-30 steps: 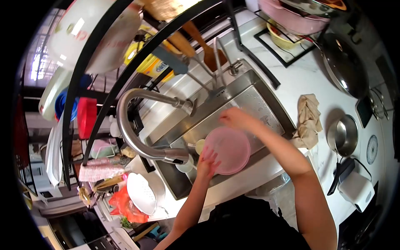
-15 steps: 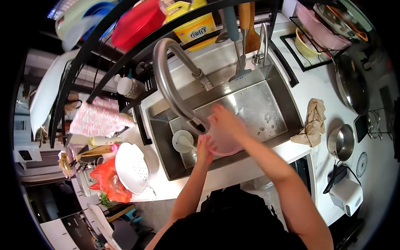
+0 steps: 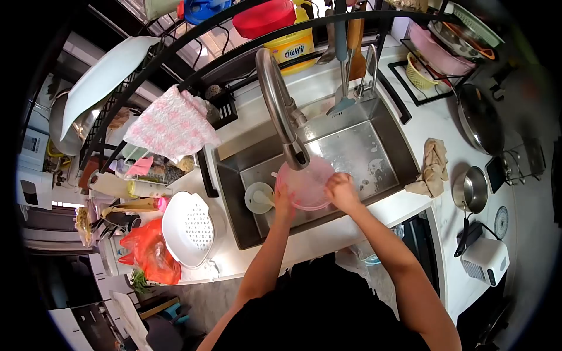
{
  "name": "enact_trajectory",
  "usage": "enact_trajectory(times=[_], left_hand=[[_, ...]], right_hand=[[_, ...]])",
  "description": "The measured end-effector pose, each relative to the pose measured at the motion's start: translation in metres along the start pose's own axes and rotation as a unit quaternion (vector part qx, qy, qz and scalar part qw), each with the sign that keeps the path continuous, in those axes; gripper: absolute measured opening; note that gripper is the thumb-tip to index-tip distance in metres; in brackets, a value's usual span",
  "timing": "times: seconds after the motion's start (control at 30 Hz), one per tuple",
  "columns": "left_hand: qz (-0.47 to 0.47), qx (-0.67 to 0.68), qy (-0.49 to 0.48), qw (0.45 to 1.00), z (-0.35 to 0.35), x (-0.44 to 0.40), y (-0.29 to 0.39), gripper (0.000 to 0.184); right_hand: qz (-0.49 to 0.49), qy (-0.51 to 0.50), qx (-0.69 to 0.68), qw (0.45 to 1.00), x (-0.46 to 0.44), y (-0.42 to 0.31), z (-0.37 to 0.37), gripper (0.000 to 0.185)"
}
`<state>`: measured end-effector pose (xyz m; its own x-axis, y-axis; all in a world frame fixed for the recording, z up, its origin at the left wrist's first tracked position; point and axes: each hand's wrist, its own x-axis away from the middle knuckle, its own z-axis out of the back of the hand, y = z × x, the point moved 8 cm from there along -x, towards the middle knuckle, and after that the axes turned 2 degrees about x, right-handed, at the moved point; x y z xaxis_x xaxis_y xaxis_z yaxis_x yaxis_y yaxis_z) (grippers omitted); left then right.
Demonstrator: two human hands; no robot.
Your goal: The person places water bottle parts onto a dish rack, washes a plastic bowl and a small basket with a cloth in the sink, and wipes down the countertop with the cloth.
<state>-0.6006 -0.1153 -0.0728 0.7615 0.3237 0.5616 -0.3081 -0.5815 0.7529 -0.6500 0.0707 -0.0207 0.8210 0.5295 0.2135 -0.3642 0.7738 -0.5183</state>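
A round, see-through pink plastic bowl is held over the steel sink, below the faucet. My left hand grips its left side, with the fingers partly hidden by the rim. On the opposite side, my right hand is closed at the bowl's right edge, fingers bent against it. A small white bowl with a pale spoon in it sits in the sink, left of my left hand.
Left of the sink stand a white colander and a red plastic bag. A beige cloth and a small saucepan lie to the right. The black rack arches behind the sink, with a pink-and-white towel hanging from it.
My right hand has moved from the bowl's far side to its right edge. The pink bowl now shows its round face more fully. The whole view has shifted slightly.
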Motion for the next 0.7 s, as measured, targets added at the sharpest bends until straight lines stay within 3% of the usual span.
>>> enact_trajectory(times=[0.03,0.07,0.13,0.17,0.2,0.23,0.27,0.3,0.37,0.4,0.47,0.53,0.6,0.67,0.7], left_hand=[[-0.002,0.007,-0.023,1.000,-0.005,0.003,-0.001,0.048],[-0.002,0.014,-0.045,0.999,-0.008,0.005,-0.005,0.047],[-0.008,0.004,-0.075,0.997,-0.012,0.001,-0.012,0.049],[-0.015,-0.007,-0.103,0.995,-0.014,-0.005,-0.017,0.050],[-0.016,-0.009,-0.109,0.994,-0.009,-0.018,-0.023,0.050],[-0.079,-0.168,-0.111,0.976,-0.005,-0.031,-0.019,0.043],[-0.143,-0.318,-0.106,0.931,-0.007,-0.038,-0.013,0.036],[-0.150,-0.314,-0.104,0.932,-0.017,-0.033,-0.002,0.036],[-0.298,-0.507,-0.003,0.809,-0.041,-0.021,0.041,0.028],[-0.306,-0.501,0.003,0.810,-0.049,-0.030,0.052,0.028],[-0.206,-0.622,-0.041,0.755,-0.063,-0.052,0.049,0.025],[-0.210,-0.619,-0.063,0.754,-0.074,-0.050,0.053,0.029],[-0.208,-0.596,-0.056,0.774,-0.093,-0.019,0.069,0.033],[-0.197,-0.569,-0.050,0.797,-0.090,-0.035,0.049,0.037],[-0.215,-0.596,-0.058,0.771,-0.092,-0.040,0.041,0.037]], right_hand=[[-0.007,0.150,-0.015,0.988,0.005,0.007,0.020,0.046],[-0.009,0.152,-0.014,0.988,0.004,0.008,0.015,0.046],[-0.180,0.257,-0.215,0.925,0.012,0.044,0.014,0.054],[-0.183,0.261,-0.215,0.923,0.018,0.044,0.020,0.054],[-0.215,0.179,-0.309,0.909,0.020,0.044,0.015,0.058],[-0.240,0.094,-0.397,0.881,0.020,0.042,0.007,0.062],[-0.236,0.097,-0.394,0.883,0.021,0.046,0.004,0.062],[-0.212,0.126,-0.349,0.904,0.022,0.050,0.002,0.062],[-0.200,0.128,-0.277,0.931,0.027,0.038,0.025,0.061],[-0.189,0.131,-0.273,0.934,0.025,0.034,0.033,0.061],[-0.215,0.116,-0.163,0.956,0.028,0.040,0.043,0.058],[-0.227,0.131,-0.075,0.962,0.018,0.045,0.059,0.055],[-0.090,0.281,0.004,0.956,0.007,0.015,0.117,0.048],[0.019,0.320,-0.001,0.947,-0.017,-0.032,0.172,0.039],[0.046,0.327,-0.002,0.944,-0.032,-0.051,0.199,0.038]])
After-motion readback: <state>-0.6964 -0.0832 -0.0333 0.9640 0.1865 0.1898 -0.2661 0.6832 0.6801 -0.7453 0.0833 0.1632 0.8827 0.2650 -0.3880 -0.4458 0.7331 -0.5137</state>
